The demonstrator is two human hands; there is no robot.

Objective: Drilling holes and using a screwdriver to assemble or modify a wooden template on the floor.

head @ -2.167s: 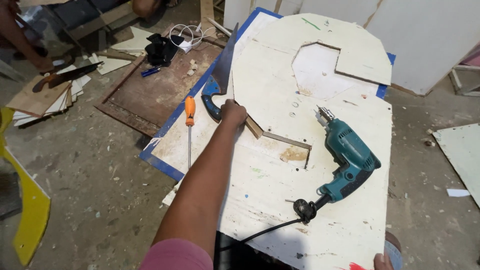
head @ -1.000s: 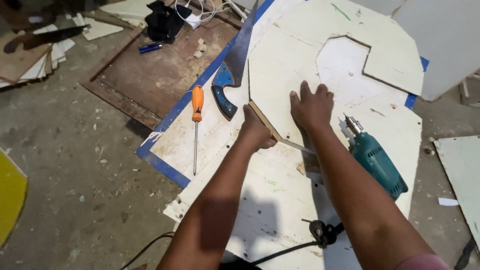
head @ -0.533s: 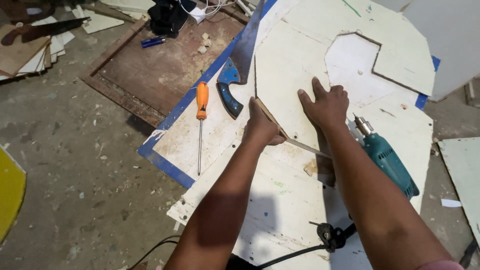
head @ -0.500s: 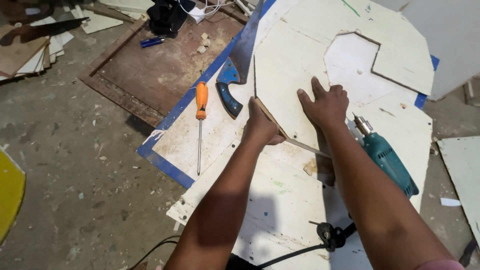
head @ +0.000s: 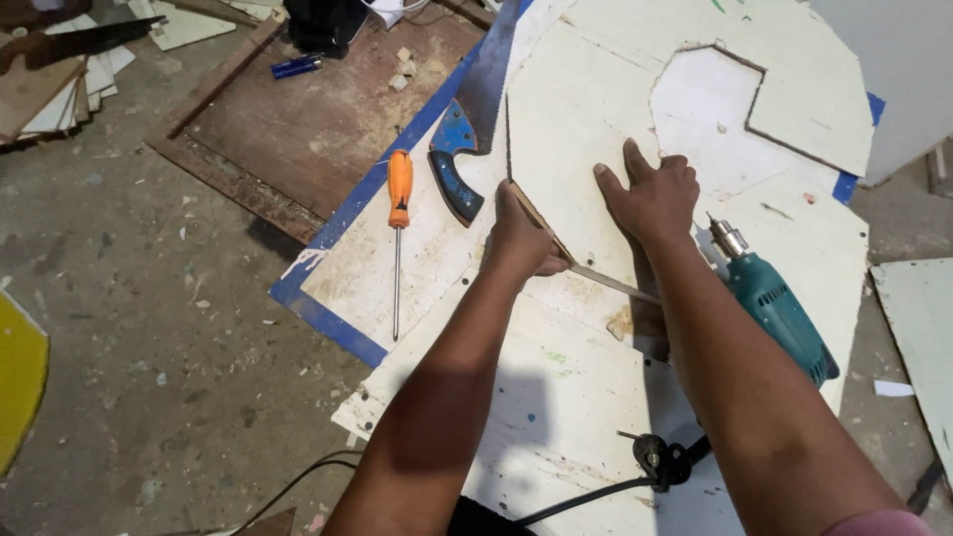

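1. The left hand (head: 524, 236) has its fingers closed around the upper end of a thin wooden strip (head: 596, 278), which lies slanted on the white plywood panel (head: 556, 387).
2. The right hand (head: 650, 194) lies flat on the panel just beyond the strip, fingers spread wide and holding nothing.
3. A teal electric drill (head: 779, 313) lies on the panel beside the right forearm, its black cord (head: 586, 494) trailing toward the person.
4. An orange-handled screwdriver (head: 398, 233) and a blue-handled handsaw (head: 467, 139) lie left of the left hand.
5. The panels lie on a dusty concrete floor (head: 149, 328).
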